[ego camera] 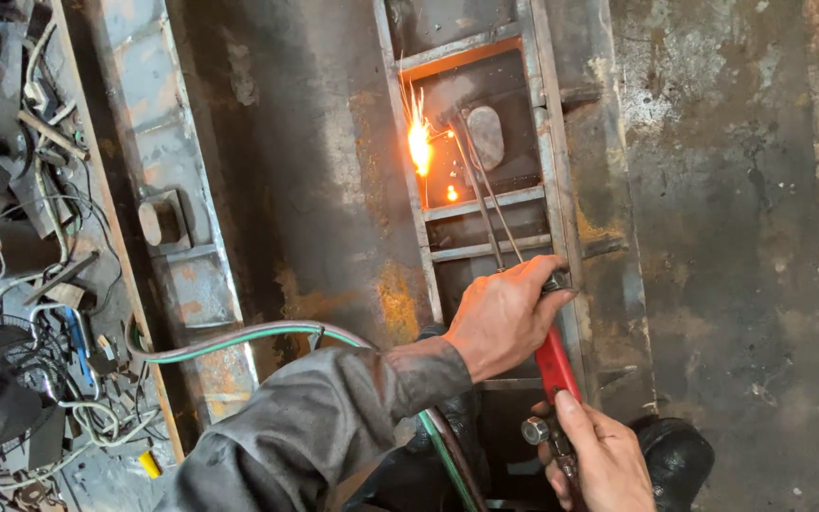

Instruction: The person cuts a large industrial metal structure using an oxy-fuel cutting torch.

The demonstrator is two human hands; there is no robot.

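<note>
Both hands clench a cutting torch (554,365): left hand (501,316) nearer its flame (419,142), right hand (599,455) behind. It looks rigid and fairly heavy, best gripped along its red handle.

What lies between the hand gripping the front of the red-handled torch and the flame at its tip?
In the head view, only the torch's thin metal tubes span from the left hand to the flame, crossing two flat crossbars of the steel frame.
</note>
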